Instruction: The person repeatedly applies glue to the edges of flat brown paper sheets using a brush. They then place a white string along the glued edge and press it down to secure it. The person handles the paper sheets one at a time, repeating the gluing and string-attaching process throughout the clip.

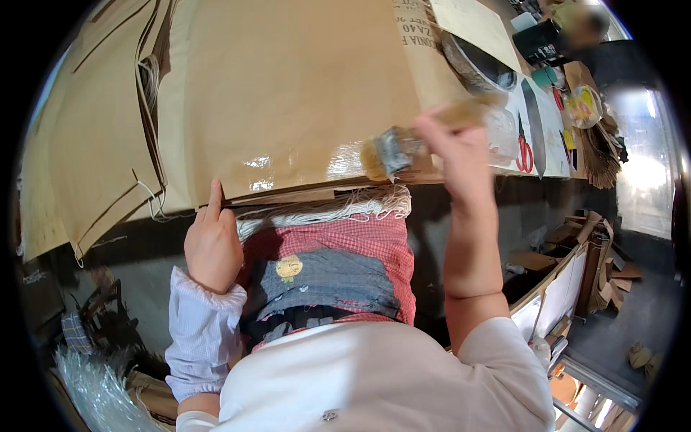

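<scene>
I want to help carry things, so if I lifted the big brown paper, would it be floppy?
The brown paper would probably sag, as it looks thin and broad. It might feel slippery or sticky at the shiny patches, which look wet near the brush.

Before us, the paper sheet (288, 93) lies on the surface (553, 144), with paper bags (93, 122) to its left. We have the brush (396, 153) at its right front edge, scissors (524, 151) farther right, and a bowl (464, 63) behind, partly under a board (479, 29).
</scene>
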`<action>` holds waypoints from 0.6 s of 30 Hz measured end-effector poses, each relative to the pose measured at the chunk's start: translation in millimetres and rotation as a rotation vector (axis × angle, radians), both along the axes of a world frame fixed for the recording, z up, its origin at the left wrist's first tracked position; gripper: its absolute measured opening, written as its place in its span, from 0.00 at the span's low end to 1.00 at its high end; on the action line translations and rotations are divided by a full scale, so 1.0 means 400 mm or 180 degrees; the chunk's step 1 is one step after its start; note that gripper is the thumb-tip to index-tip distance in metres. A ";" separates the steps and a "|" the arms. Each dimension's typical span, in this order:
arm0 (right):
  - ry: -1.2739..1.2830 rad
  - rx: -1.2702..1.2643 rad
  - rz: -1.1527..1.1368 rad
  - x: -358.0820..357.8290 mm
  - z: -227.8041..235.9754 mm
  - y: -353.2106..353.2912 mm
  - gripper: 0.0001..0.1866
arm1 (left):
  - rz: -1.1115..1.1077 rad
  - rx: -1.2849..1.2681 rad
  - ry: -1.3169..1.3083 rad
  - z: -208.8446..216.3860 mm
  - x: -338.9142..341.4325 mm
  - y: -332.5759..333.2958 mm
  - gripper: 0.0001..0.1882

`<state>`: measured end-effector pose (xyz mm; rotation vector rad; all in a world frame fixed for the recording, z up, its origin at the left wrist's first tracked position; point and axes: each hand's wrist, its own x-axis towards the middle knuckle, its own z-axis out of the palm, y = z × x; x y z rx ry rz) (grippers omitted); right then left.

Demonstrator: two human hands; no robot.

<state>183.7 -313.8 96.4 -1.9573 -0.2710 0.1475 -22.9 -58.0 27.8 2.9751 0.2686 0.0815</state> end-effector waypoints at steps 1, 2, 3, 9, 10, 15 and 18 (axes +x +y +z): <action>0.0328 0.0954 -0.0238 0.011 0.019 -0.044 0.10 | -0.0014 0.0027 0.0023 0.005 0.000 0.000 0.03; 0.0172 0.1361 -0.0151 0.034 0.038 -0.102 0.08 | -0.0014 0.0029 0.0015 0.003 -0.003 -0.001 0.03; 0.0011 0.1755 -0.0077 0.052 0.054 -0.159 0.06 | -0.0014 0.0008 -0.0015 0.000 -0.004 -0.001 0.03; -0.2440 -0.3004 -0.0044 0.198 -0.093 -0.384 0.15 | 0.0038 -0.1224 -0.0564 0.044 -0.019 0.001 0.01; -0.2396 -0.2850 -0.0026 0.180 -0.098 -0.369 0.16 | 0.0171 -0.1845 -0.0616 0.080 -0.037 -0.005 0.02; -0.0386 -0.0156 0.0966 -0.146 -0.115 -0.114 0.16 | -0.0994 -0.3819 -0.0165 0.236 -0.079 -0.018 0.05; -0.0651 0.0229 0.2642 -0.271 -0.169 -0.004 0.14 | -0.0650 -0.3687 -0.1161 0.257 -0.073 -0.029 0.08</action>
